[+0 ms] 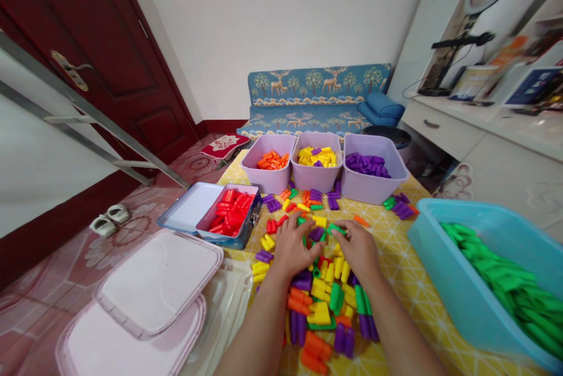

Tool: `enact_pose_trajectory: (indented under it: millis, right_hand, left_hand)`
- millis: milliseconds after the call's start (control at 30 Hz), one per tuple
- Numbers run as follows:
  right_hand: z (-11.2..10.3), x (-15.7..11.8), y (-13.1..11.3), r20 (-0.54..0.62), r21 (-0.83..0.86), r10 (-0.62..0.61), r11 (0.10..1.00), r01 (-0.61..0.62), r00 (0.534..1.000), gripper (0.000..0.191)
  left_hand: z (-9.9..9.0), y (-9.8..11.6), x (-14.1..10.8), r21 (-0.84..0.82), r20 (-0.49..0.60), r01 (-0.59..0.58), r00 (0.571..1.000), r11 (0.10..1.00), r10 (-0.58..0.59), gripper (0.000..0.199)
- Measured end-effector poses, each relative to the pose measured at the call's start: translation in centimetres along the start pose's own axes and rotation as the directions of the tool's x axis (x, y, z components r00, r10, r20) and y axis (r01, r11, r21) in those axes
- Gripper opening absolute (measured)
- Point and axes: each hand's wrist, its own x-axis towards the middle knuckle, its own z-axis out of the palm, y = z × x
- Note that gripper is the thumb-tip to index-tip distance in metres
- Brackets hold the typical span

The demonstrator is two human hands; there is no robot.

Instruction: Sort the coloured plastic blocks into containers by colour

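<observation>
Two bare hands meet over a loose heap of short hollow plastic tube pieces (328, 291) in yellow, green, purple, orange and red, on a table (398, 264) spread with a yellow patterned cloth. The left hand (295, 245) curls downward, its fingers (314, 250) at the pieces beside a small purple one. The right hand (358, 250) arches just beside it, its fingers (338, 229) at a bright green piece. Neither hand looks fully released, but whether either is clenched on a piece cannot be told from this view.

The heap lies between the forearms, probably placed so both hands reach it easily. Three lilac plastic tubs stand along the far side: the left tub (266, 179) holds orange pieces, the middle tub (310, 179) yellow, the right tub (367, 188) purple. A turquoise plastic tub (457, 282) at the right holds green pieces, and an open blue metal tin (189, 212) at the left holds red ones. Each container carries one colour, and their ring around the heap keeps each within a short reach. Two pale pink plastic lids (153, 282) lie on the tiled floor (44, 305), apparently set aside from the table.
</observation>
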Motion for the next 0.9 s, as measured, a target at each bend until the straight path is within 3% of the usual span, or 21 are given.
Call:
enact_pose_trajectory:
  millis: [67, 133, 200, 267, 367, 533, 633, 800, 833, 900]
  right_hand:
    - [-0.4, 0.1, -0.5, -0.055, 0.222, 0.083, 0.973, -0.069, 0.995, 0.026]
    - [-1.0, 0.3, -1.1, -0.134, 0.469, 0.217, 0.874, -0.131, 0.967, 0.033]
    - [-2.0, 0.7, -1.7, -0.265, 0.665, 0.348, 0.741, -0.091, 0.899, 0.035]
    - [-3.4, 1.2, -2.1, -0.4, 0.79, 0.439, 0.611, 0.059, 0.805, 0.032]
    - [-5.7, 2.0, -1.9, -0.487, 0.856, 0.5, 0.437, 0.277, 0.716, 0.027]
    - [-8.2, 2.2, -1.0, -0.531, 0.846, 0.54, 0.389, 0.366, 0.654, 0.016]
    - [-8.5, 1.9, -0.9, -0.489, 0.867, 0.559, 0.395, 0.304, 0.669, 0.005]
    - [-7.0, 1.7, -1.6, -0.395, 0.879, 0.535, 0.456, 0.138, 0.747, 0.028]
    - [-6.4, 1.6, -1.8, -0.352, 0.872, 0.516, 0.484, 0.072, 0.781, 0.03]
    - [-4.9, 1.3, -2.2, -0.202, 0.803, 0.406, 0.59, -0.087, 0.891, 0.034]
  left_hand:
    - [0.0, -0.1, -0.1, 0.018, 0.055, -0.018, 0.998, 1.0, 0.017, 0.057]
    - [0.0, -0.4, -0.2, 0.02, 0.085, -0.034, 0.996, 0.999, 0.032, 0.064]
    - [0.2, -0.6, -0.2, 0.016, 0.091, -0.037, 0.995, 0.999, 0.035, 0.065]
    - [0.4, -0.8, -0.2, 0.003, 0.08, -0.033, 0.996, 0.999, 0.033, 0.064]
    - [0.8, -1.0, 0.0, -0.065, 0.039, -0.016, 0.999, 0.998, 0.018, 0.061]
    - [1.2, -1.4, 0.4, -0.222, -0.014, 0.04, 0.999, 0.974, -0.044, 0.06]
    - [1.4, -1.6, 0.5, -0.275, -0.036, 0.047, 0.998, 0.96, -0.059, 0.061]
    - [1.4, -1.6, 0.5, -0.315, -0.04, 0.068, 0.996, 0.947, -0.085, 0.059]
    - [1.4, -1.6, 0.5, -0.324, -0.045, 0.071, 0.995, 0.943, -0.09, 0.058]
    - [1.3, -1.5, 0.5, -0.35, -0.053, 0.063, 0.995, 0.935, -0.087, 0.055]
